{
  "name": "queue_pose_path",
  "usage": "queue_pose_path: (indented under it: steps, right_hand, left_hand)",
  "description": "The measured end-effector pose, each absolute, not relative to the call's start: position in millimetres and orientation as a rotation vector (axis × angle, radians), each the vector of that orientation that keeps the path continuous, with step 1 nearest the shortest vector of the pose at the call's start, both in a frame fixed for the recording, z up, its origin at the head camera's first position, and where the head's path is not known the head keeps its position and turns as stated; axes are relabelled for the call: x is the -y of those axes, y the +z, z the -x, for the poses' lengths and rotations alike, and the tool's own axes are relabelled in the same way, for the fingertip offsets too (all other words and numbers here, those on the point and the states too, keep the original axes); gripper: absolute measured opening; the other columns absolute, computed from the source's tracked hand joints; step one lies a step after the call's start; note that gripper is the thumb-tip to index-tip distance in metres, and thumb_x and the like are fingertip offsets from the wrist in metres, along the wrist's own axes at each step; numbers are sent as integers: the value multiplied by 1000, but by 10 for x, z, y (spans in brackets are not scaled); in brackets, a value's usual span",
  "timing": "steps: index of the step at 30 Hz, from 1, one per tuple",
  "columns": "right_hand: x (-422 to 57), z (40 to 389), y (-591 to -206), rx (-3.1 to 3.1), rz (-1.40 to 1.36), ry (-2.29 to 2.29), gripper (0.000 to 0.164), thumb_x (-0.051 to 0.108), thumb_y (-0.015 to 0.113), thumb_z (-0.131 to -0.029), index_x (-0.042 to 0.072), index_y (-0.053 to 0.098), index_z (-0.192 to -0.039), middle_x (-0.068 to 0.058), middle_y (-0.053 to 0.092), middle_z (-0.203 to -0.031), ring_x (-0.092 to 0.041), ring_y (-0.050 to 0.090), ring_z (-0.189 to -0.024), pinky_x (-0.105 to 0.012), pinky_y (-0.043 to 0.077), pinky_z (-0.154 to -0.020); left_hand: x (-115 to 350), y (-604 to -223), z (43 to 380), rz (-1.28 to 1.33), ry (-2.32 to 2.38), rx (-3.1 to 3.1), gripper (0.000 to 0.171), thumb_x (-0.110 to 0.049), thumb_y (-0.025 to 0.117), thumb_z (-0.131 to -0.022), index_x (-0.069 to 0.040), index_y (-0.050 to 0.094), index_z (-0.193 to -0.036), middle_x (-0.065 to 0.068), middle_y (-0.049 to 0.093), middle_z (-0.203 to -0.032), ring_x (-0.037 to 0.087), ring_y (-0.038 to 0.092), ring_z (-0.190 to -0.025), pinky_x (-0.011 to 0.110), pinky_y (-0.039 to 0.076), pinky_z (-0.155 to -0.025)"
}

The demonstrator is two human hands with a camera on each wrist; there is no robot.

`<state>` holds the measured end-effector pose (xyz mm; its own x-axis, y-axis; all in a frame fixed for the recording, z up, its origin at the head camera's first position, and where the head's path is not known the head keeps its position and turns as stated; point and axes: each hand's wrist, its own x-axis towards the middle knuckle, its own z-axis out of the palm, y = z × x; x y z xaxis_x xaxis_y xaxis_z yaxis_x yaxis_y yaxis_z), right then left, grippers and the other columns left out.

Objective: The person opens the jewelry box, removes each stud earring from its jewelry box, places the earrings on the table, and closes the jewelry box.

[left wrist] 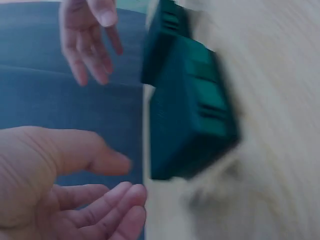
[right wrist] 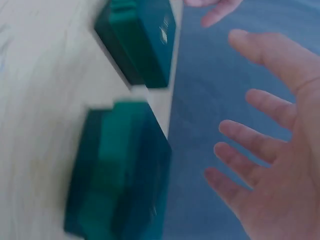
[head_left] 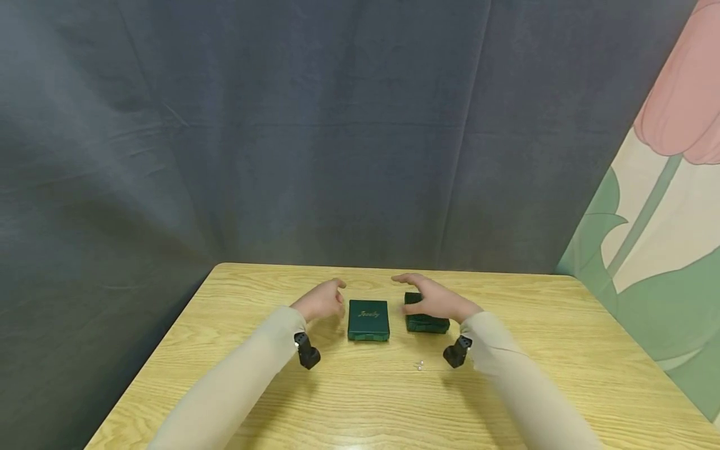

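we've got left hand (head_left: 323, 301) with fingers loosely bent, thumb apart, beside the green box (head_left: 368, 325) on the table (head_left: 349, 400); right hand (head_left: 435, 300) spread, partly hiding a second box (head_left: 426, 324). both boxes blur in our wrist views. small shiny bits (head_left: 419, 365) too tiny to identify.

In the head view, the right grip (head_left: 435, 300) covered part of the right-hand green box (head_left: 427, 323), and the shiny bits (head_left: 419, 365) on the desk (head_left: 349, 400) were too tiny to identify. Both wrist views blurred that box and the green "Jewelry" box (head_left: 368, 322), its lettering (right wrist: 164, 30) illegible in the right one. The left wrist view's edges cropped the left grip (left wrist: 55, 205); the head view's right edge cut the pink tulip (head_left: 683, 94).
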<state>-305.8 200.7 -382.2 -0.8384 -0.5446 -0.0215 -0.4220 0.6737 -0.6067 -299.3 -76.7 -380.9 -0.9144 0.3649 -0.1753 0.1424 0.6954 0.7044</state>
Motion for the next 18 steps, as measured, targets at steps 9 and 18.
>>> queue_pose_path:
  steps: [9,18]
  right_hand:
    - [-2517,3089,-3842,-2748,592,-986,88,32,74,-84,10,23,-153,-23,23,-154,-49,23,-139,-66,28,-104]
    - [-2574,3129,-4044,-2600,526,-931,108,35,83,-74,5,16,-154,-30,11,-155,-52,13,-141,-69,24,-104]
  left_hand:
    - [189,-3685,2971,-529,1282,-2551,56,-18,60,-93,-5,40,-144,16,54,-130,27,55,-116,42,47,-94]
    - [-431,-3868,2801,-395,1237,-2396,79,-37,61,-93,-8,20,-154,16,22,-158,35,31,-141,55,35,-106]
